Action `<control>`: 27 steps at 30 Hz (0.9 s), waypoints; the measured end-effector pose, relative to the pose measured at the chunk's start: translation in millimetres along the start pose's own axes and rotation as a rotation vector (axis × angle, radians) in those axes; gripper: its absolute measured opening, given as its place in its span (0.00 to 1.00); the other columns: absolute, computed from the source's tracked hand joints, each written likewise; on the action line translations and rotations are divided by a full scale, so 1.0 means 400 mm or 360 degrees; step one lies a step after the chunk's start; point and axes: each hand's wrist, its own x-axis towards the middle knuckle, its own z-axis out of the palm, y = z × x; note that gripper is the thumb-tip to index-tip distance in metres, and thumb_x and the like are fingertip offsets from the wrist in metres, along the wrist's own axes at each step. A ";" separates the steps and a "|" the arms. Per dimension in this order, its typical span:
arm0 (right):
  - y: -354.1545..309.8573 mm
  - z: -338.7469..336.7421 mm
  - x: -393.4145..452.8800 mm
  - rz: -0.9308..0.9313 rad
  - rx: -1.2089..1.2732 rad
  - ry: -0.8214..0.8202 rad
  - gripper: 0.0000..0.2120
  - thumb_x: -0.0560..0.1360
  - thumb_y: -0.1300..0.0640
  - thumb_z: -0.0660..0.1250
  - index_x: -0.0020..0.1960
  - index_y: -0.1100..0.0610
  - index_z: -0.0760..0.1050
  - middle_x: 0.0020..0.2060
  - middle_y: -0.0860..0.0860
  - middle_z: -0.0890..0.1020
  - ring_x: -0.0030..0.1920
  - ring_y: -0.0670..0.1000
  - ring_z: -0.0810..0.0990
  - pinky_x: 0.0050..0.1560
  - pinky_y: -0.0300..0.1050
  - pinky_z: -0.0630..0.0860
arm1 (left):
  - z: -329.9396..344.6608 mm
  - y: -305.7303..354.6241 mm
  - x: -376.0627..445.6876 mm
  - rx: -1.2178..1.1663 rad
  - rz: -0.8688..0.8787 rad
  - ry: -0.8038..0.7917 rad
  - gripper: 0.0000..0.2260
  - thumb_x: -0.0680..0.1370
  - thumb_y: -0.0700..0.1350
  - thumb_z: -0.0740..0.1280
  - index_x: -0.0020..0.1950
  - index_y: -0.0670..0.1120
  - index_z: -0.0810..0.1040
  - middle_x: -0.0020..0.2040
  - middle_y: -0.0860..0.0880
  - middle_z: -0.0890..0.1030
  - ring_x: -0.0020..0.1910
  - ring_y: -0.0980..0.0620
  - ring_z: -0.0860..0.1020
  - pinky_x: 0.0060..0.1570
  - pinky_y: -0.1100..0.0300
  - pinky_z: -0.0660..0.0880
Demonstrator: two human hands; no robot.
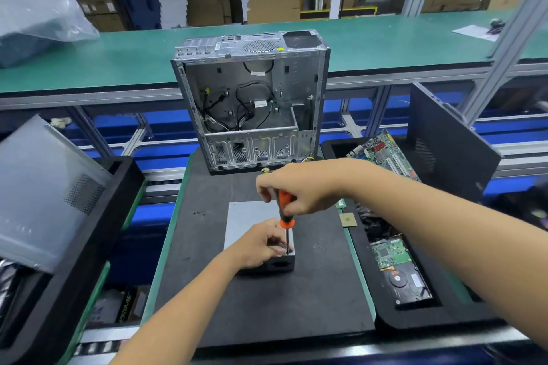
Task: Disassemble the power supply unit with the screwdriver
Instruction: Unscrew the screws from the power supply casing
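Here the power supply unit, a grey metal box, lies flat on the black mat at the centre of the workstation, in front of the open computer case; the case stands upright at the far edge of the mat, its interior facing the camera with loose black cables visible inside. The right hand is curled around the orange and black handle of the screwdriver, gripping it from above; the tool stands nearly vertical, and its shaft runs down to the near right corner of the unit's top face. The left hand rests on the near end of the unit, its fingers curled around the lower shaft close to the tip; the tip itself appears to sit on a screw, though the fingers partly hide the contact point. A few small dark screws lie on the mat just left of the unit. To the right, a black tray holds a hard drive, green circuit boards and a motherboard; a small square chip lies at the mat's right edge. To the left, a grey side panel leans in a second black tray; a dark side panel stands at the far right.
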 end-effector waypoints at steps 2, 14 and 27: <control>-0.002 -0.004 -0.006 -0.0044 0.0081 -0.0038 0.13 0.71 0.65 0.67 0.52 0.53 0.68 0.41 0.46 0.80 0.44 0.50 0.75 0.39 0.38 0.70 | 0.001 0.001 0.002 -0.0014 0.0012 0.0015 0.11 0.72 0.30 0.68 0.39 0.47 0.79 0.49 0.47 0.78 0.44 0.64 0.76 0.46 0.73 0.71; -0.010 0.009 0.005 -0.0005 -0.0015 0.0052 0.07 0.74 0.60 0.63 0.51 0.54 0.68 0.41 0.49 0.80 0.42 0.50 0.74 0.38 0.45 0.69 | 0.003 -0.003 -0.003 0.0073 0.0116 -0.0022 0.05 0.74 0.34 0.68 0.47 0.41 0.81 0.49 0.49 0.75 0.46 0.55 0.76 0.51 0.61 0.75; -0.019 -0.004 0.006 0.0037 -0.0079 -0.0077 0.11 0.75 0.60 0.66 0.55 0.53 0.68 0.46 0.49 0.81 0.44 0.51 0.78 0.40 0.44 0.72 | 0.003 0.002 -0.006 0.0181 0.0114 -0.0012 0.06 0.74 0.33 0.65 0.47 0.40 0.80 0.50 0.49 0.74 0.49 0.51 0.74 0.52 0.61 0.72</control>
